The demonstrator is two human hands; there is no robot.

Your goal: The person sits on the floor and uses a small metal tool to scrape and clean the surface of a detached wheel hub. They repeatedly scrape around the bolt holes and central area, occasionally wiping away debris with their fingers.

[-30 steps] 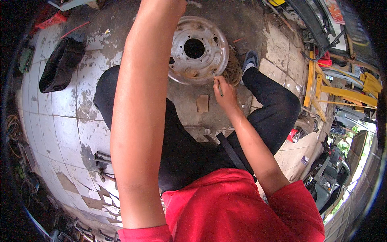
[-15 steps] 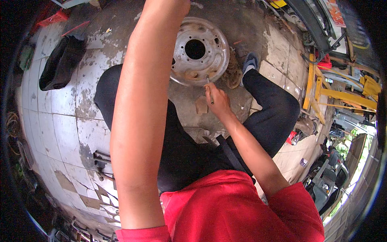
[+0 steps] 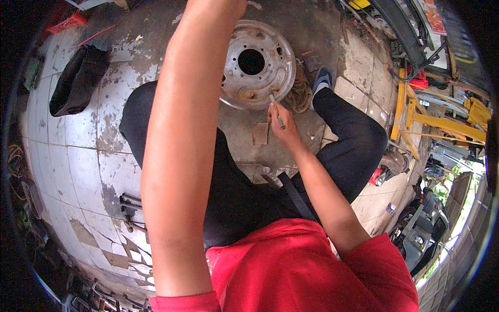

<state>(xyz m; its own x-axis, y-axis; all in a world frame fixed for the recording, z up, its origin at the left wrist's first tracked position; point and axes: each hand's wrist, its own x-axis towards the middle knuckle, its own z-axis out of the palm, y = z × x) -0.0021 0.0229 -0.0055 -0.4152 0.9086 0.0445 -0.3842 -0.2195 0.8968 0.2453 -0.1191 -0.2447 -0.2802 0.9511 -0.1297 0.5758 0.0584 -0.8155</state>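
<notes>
A grey steel wheel rim lies flat on the floor ahead of my legs, with a round dark hole in its centre and rust-brown marks on its face. My right hand is closed round a thin metal rod-like tool, whose exact kind I cannot make out. The tool's tip meets or hovers just over the near edge of the rim. My left forearm stretches forward across the view and hides the rim's left part. It runs out at the top, so the left hand's fingers do not show.
A small brown square piece lies on the floor before the rim, and a brown cloth-like bundle beside it. A black boot-shaped item rests at left. Yellow metal frames stand at right, metal tools at lower left.
My right hand has shifted slightly to the right and forward with the tool, whose tip has moved rightward along the rim's near edge. My left arm stays nearly where it was.
</notes>
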